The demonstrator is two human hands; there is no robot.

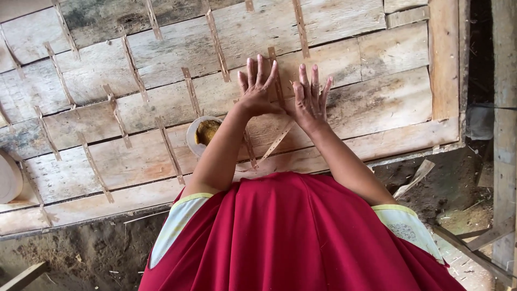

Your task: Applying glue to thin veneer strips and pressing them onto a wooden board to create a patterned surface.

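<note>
Both hands lie flat, palms down, side by side on a weathered wooden board (377,102). My left hand (257,89) has its fingers spread and covers part of a thin tan strip (276,81). My right hand (311,97) rests just beside it, fingers apart, with a slanted strip (277,141) showing below its wrist. Neither hand grips anything. A small pale bowl (195,129) with yellow-brown paste (207,131) sits on the board, partly hidden behind my left forearm. A red garment (291,237) fills the bottom of the view.
Several thin tan strips (132,64) lie in rows across the planks. A round whitish object (8,178) pokes in at the left edge. Below the board is dirt ground (86,253) with a wood scrap (414,178). Wooden posts (503,161) stand at the right.
</note>
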